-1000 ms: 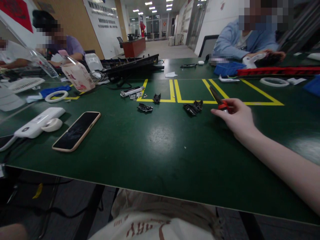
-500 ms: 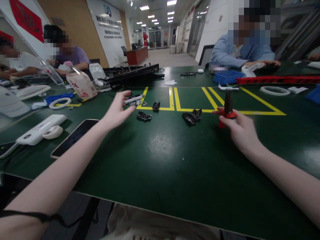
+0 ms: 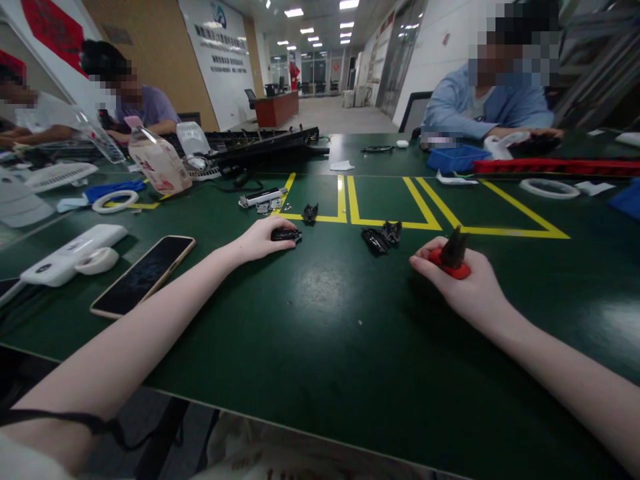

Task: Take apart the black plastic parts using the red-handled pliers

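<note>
On the green table [image 3: 320,360], my left hand [image 3: 260,240] has its fingers curled round a shiny black plastic piece [image 3: 287,234]. Its thumb lies along the near side of the piece. A smaller black fragment [image 3: 310,213] rests just beyond, on the yellow tape. More broken black pieces [image 3: 376,241] lie between my hands. My right hand [image 3: 463,280] is wrapped round red-handled pliers [image 3: 453,253], whose dark jaws point upward. The grip hides most of the handles. Behind my left hand are a silver-and-black part [image 3: 263,197] and small metal bits.
A phone [image 3: 145,275] and a white power bank [image 3: 75,255] lie left, near a drink bottle [image 3: 157,160]. Long black housings [image 3: 270,147] lie at the back. A blue tray [image 3: 457,159] and a red strip [image 3: 555,167] are at the far right. Other people sit across the table.
My left hand has come down and closed on the black piece. My right hand has shifted slightly left and lower, and the pliers have tilted.
</note>
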{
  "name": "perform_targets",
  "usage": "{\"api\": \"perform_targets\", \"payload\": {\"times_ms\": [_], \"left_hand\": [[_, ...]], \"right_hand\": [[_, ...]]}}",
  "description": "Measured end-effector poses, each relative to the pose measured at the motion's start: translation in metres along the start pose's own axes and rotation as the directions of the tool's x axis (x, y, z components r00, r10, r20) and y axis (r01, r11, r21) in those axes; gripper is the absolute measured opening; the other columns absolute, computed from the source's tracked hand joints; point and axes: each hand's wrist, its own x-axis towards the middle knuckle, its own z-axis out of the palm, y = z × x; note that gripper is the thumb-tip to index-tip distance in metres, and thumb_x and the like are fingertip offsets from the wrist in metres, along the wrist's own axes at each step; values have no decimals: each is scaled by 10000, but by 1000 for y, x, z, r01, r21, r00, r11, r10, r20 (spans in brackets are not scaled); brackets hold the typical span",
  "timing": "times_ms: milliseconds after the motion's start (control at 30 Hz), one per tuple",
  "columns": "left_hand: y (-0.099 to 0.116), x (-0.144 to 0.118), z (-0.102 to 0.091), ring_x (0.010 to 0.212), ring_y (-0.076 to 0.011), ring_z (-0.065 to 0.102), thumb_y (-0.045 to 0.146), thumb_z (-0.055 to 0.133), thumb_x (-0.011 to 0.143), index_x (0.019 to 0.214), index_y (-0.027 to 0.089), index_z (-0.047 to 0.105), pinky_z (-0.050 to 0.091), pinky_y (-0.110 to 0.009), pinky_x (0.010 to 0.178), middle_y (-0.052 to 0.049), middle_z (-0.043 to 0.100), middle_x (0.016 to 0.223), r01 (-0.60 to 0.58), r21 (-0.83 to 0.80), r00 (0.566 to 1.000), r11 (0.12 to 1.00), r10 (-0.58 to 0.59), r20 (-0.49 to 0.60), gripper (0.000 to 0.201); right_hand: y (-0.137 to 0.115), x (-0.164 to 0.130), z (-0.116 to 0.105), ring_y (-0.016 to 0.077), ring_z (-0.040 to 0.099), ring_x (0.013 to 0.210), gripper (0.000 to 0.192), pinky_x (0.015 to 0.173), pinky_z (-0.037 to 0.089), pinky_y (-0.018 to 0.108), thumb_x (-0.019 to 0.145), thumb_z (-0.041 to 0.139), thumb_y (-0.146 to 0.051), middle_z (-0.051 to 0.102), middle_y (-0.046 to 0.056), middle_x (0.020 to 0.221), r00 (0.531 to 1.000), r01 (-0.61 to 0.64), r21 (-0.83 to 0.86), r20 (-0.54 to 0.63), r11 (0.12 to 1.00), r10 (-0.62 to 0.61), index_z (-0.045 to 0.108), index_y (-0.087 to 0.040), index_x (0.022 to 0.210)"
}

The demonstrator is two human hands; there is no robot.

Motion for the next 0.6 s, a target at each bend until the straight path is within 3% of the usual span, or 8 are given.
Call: {"api": "perform_targets", "payload": {"times_ms": [133, 233, 400, 500, 600], "left_hand": [[21, -11, 8, 1086, -247, 641, 504, 679, 845, 1152, 180, 686, 511, -420, 980, -88, 691, 1160, -63, -37, 997, 997, 65, 44, 447], [40, -26, 14, 1079, -235, 622, 490, 672, 875, 1206, 200, 672, 514, -417, 952, -80, 655, 1149, -112, -97, 990, 989, 120, 79, 440], [75, -50, 25, 1049, -196, 627, 438, 690, 894, 1226, 213, 663, 522, -356, 907, -66, 611, 1162, -140, -234, 968, 962, 183, 174, 402], [91, -56, 30, 1066, -198, 624, 414, 711, 882, 1276, 200, 629, 515, -340, 907, -81, 613, 1191, -183, -245, 944, 952, 239, 226, 456], [100, -58, 36, 1037, -192, 637, 379, 732, 868, 1410, 183, 504, 516, -335, 902, -81, 650, 1159, -201, -281, 937, 938, 267, 223, 619]], "right_hand": [[6, -3, 4, 178, 530, 599, 299, 581, 441, 347, 881, 626, -483, 565, -4, 669, 984, 159, -80, 93, 984, -151, 540, -241, 726], [13, -5, 10, 174, 543, 602, 202, 538, 441, 322, 875, 648, -417, 590, -2, 713, 937, 328, -122, 165, 937, -307, 566, -249, 797], [11, -11, 17, 198, 565, 693, 149, 575, 470, 332, 830, 675, -320, 622, 44, 825, 798, 600, -310, 300, 737, -523, 560, -225, 840], [3, -11, 17, 193, 547, 680, 149, 598, 465, 338, 871, 633, -308, 618, 60, 797, 726, 687, -402, 344, 605, -596, 542, -210, 805], [1, -8, 15, 204, 557, 691, 137, 622, 466, 353, 878, 613, -308, 627, 61, 778, 680, 727, -444, 358, 524, -640, 558, -209, 801]]}}
